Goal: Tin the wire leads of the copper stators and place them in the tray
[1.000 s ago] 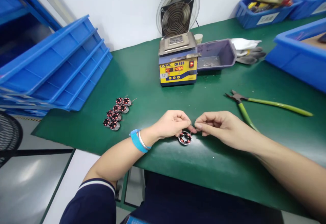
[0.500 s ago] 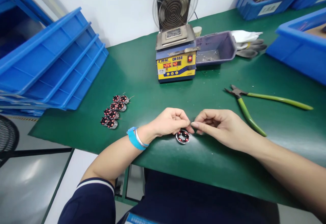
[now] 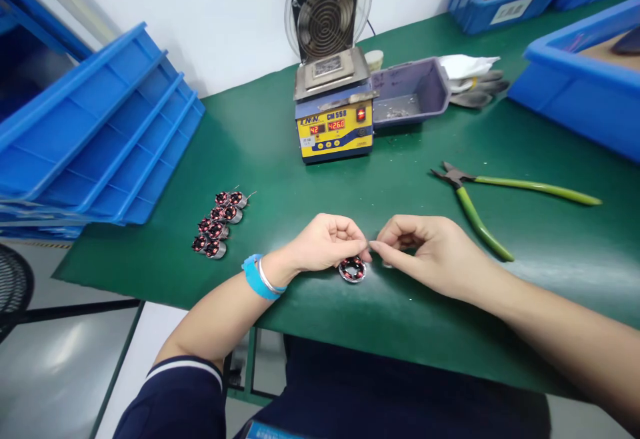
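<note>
A round metal-rimmed coil part (image 3: 353,270) with a black and copper inside lies on the green table just below the fingers of my left hand (image 3: 335,242). That hand is closed in a pinch, its fingertips at the part's upper edge. My right hand (image 3: 420,246) is pinched too, its thumb and forefinger tips very close to the left fingertips. Whatever either pinch holds is too small to make out. Several similar coil parts (image 3: 218,221) with copper windings stand grouped on the table to the left, thin wires sticking out at the top.
Green-handled cutters (image 3: 480,216) lie open at right. A yellow and blue heated unit (image 3: 335,134) stands behind, beside a purple-grey tray (image 3: 415,96) and gloves (image 3: 477,92). Blue bins (image 3: 590,82) fill the right; stacked blue crates (image 3: 105,126) stand left.
The whole view has shifted, so most things appear slightly further left. Both hands keep their pinched poses near each other above the coil part. The unit's display digits differ.
</note>
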Available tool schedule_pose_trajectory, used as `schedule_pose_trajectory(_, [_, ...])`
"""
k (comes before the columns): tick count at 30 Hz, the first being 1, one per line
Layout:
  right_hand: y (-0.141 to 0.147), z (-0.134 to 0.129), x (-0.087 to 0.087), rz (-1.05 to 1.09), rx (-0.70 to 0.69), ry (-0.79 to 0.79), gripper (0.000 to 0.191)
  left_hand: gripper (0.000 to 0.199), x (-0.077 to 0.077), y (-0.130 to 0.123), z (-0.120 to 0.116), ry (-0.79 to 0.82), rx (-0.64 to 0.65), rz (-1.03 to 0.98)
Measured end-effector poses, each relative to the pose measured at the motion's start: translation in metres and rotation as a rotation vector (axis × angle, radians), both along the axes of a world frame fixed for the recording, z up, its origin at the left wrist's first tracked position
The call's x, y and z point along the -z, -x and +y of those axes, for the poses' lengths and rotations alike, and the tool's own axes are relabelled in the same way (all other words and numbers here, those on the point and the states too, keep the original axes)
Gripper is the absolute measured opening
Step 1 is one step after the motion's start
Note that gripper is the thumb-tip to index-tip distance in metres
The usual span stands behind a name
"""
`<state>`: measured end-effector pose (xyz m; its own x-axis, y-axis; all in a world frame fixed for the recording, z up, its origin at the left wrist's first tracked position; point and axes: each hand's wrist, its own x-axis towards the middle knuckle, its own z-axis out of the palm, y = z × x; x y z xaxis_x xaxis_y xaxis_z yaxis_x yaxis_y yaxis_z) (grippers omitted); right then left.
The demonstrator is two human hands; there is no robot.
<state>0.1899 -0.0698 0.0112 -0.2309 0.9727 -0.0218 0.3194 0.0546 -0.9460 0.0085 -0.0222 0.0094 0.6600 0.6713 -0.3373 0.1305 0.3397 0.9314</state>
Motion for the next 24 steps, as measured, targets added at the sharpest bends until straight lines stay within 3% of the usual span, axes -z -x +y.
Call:
schedule_pose_trajectory(3, [-0.0077, 0.0033, -0.0011, 0.063, -0.141, 0.024, 0.033, 0.018, 0.0001, 0.0002, -0.0006, -0.019, 0.015, 0.022])
schedule_pose_trajectory(7, [-0.0121, 0.0074, 0.0010, -0.073, -0.086, -0.319, 0.018, 0.019, -0.0004, -0.0001, -0.0011, -0.032, 0.011, 0.042])
schedule_pose_trajectory(9, [-0.0110, 0.0078, 0.0026, -0.141, -0.140, -0.426, 0.018, 0.021, -0.0006, -0.0003, -0.0015, -0.028, 0.009, 0.039])
schedule_pose_trajectory(11, [-0.0094, 0.0070, 0.0039, -0.184, -0.187, -0.434, 0.018, 0.021, -0.0008, -0.0006, -0.0020, -0.022, 0.005, 0.039])
schedule_pose_trajectory(18, [-0.0080, 0.0042, 0.0056, -0.238, -0.135, -0.319, 0.022, 0.018, -0.0009, -0.0023, -0.0034, -0.008, -0.028, 0.096])
schedule_pose_trajectory(24, [-0.0053, 0.0021, 0.0079, -0.233, -0.077, -0.387, 0.019, 0.020, -0.0007, -0.0030, -0.0033, -0.012, -0.031, 0.087])
